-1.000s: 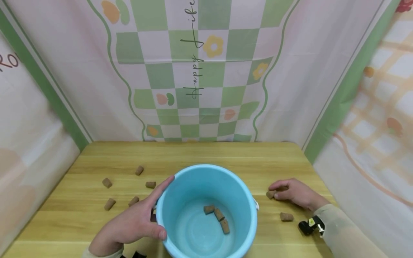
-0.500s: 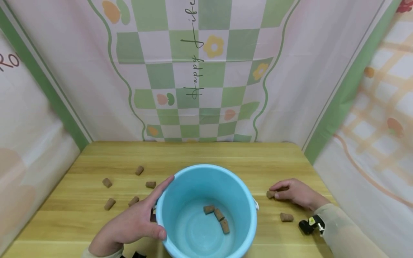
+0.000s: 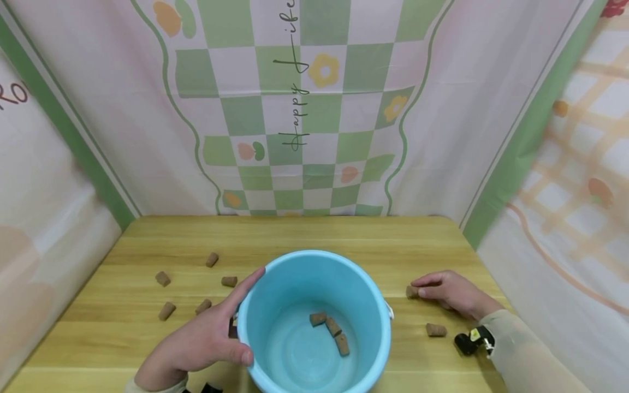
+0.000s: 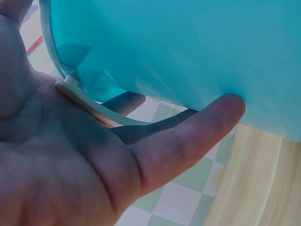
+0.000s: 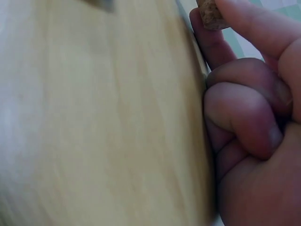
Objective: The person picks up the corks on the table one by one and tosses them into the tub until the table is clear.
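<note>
Pinches a brown cork [image 3: 412, 292] between thumb and forefinger in the right grip [image 3: 453, 292], toward the right edge of the counter [image 3: 393, 240], other fingers curled into the palm. Could lose it through a shallow hold, squeezing near one end. Might also brush the spare cork [image 3: 435, 330], lying just nearer the front, with the black wrist camera [image 3: 464, 345] and send it rolling toward that right edge. By crossing too low, could catch the near side of the blue bucket [image 3: 314, 284] and drop the load outside. Rests the left grip [image 3: 208, 338] spread against the opposite side, thumb at the rim, fingers fairly straight along the outer wall; risks tipping or shifting everything by pressing unevenly, or by snagging the white handle [image 4: 91, 106] beside the palm. Inside, three corks [image 3: 333, 327] on the bottom; farther out, five corks [image 3: 167, 311] toward the counter's left edge, the nearest exposed to a nudge from the left knuckles. Cannot tell whether the pinched piece touches the wood. Cannot make out the dark patch [image 3: 233, 330] between left thumb and forefinger, below the rim. From above, cut off at the counter's front edge; from the right wrist, mostly blurred.
</note>
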The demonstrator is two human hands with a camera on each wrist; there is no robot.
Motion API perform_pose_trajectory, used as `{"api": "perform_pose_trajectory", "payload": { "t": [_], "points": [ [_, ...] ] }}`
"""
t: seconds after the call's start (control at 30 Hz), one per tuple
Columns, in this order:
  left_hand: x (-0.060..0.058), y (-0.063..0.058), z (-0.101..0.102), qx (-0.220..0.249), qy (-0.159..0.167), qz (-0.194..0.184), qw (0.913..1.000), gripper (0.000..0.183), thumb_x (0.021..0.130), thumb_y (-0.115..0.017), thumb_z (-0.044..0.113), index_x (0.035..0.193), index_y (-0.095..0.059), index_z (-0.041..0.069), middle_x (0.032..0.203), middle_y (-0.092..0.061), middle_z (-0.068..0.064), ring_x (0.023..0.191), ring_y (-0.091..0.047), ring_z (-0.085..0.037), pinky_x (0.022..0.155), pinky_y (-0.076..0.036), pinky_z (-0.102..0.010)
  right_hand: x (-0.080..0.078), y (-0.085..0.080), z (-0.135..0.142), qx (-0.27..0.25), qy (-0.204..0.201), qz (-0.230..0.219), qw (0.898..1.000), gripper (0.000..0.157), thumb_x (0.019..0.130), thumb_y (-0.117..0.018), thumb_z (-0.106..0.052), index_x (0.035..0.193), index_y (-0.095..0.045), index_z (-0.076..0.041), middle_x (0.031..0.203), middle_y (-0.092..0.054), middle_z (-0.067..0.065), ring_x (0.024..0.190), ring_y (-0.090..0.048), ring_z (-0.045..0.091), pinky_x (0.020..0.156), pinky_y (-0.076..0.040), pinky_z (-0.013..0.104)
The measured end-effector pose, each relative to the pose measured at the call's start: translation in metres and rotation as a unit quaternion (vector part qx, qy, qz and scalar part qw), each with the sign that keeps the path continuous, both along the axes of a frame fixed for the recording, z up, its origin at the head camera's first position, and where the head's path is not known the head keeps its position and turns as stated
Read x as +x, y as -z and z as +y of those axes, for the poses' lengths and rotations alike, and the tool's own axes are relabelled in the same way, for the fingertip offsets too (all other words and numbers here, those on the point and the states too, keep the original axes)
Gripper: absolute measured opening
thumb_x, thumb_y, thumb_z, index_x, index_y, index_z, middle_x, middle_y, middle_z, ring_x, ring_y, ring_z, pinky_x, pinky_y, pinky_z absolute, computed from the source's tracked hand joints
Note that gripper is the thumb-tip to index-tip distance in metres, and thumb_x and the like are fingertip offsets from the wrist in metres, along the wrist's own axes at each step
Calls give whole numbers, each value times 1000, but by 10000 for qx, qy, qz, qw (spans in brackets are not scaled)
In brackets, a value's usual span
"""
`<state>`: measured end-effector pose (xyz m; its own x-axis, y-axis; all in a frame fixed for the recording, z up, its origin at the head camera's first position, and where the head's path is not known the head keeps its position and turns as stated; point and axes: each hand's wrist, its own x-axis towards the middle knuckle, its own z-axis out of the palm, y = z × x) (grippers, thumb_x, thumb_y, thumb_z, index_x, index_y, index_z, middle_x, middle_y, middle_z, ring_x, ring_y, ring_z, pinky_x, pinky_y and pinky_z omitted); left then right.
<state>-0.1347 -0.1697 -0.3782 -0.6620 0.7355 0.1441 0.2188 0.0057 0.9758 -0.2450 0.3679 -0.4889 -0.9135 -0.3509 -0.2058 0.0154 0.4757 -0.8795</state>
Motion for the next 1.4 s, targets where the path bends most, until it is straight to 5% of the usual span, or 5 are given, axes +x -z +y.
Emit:
{"api": "perform_pose_trajectory", "payload": {
  "t": [0.5,1.03,1.4],
  "points": [
    [0,0,1,60,0,-108,9999,101,83,-73,19,151,2,26,148,-19,-15,121,-39,-40,86,-46,-43,0,2,4,-284,147,-133,9994,42,86,-68,-26,120,-61,-2,81,-65,20,39,-35,6,37,-38,22],
    [0,-1,1,147,20,22,9999,103,82,-74,21,151,2,27,148,-20,-18,121,-41,-36,85,-47,-45,1,0,3,-267,118,-10,9996,43,86,-69,-26,119,-62,0,91,-66,19,39,-35,6,35,-36,23],
    [0,-1,0,66,-13,-84,9999,101,83,-73,18,151,1,28,149,-19,-15,121,-38,-43,86,-46,-43,2,1,3,-344,152,-95,9992,43,86,-68,-26,119,-61,0,98,-65,19,39,-34,5,36,-36,22]
  ]
}}
